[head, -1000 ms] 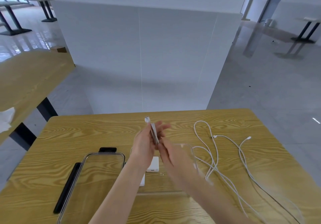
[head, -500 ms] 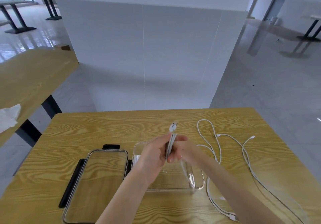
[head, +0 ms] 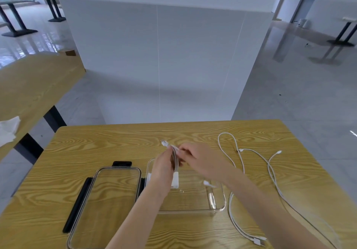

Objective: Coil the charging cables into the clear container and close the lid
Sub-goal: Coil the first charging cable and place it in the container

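My left hand [head: 164, 168] grips a folded bundle of white charging cable [head: 174, 157] above the clear container [head: 218, 204], a plug sticking out past my fingers toward the far side. My right hand [head: 201, 162] pinches the same bundle from the right. Inside the container lies a white charger block [head: 175, 181] and a white plug end [head: 207, 183]. The clear lid [head: 108, 200] with black clips lies flat to the left of the container. More white cables [head: 270, 171] sprawl loose on the table to the right.
The wooden table [head: 116, 140] ends just beyond the cables at the far side and right. A white partition wall stands behind it. Another wooden table [head: 29, 86] with a white tissue [head: 8, 129] is at the left.
The cable bundle has tipped from pointing up to leaning toward the left and far side, and both hands have shifted slightly to the right over the container.
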A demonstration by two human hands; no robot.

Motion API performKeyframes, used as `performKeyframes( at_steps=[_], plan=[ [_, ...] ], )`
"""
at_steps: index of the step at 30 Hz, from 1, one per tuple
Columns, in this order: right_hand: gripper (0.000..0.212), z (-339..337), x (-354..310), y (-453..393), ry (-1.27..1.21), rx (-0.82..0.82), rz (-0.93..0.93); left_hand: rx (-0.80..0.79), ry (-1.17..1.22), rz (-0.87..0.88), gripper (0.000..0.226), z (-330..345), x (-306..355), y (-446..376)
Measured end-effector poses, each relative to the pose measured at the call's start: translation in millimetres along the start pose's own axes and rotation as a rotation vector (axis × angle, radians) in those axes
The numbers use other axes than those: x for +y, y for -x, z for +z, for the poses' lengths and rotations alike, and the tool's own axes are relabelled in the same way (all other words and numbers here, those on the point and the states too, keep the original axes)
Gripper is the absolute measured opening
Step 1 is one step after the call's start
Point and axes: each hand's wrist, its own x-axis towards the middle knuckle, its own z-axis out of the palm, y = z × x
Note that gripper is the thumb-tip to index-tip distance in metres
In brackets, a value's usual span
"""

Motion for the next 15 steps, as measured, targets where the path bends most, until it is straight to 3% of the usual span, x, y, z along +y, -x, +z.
performKeyframes(
  at_steps=[3,8,12,15],
  plan=[
    [0.023,25,-2,11,-0.107,0.029,0.024,-0.086,0.288,-0.024,0.042,-5,11,-8],
    [0.020,49,7,21,-0.022,0.050,-0.041,-0.187,0.471,-0.038,0.042,-4,24,-5],
    [0.029,62,20,25,-0.002,-0.041,-0.051,-0.282,0.478,0.010,0.041,-4,34,4],
    [0.031,59,30,19,-0.073,-0.084,-0.007,-0.355,0.335,0.072,0.042,-5,33,12]
  ],
)
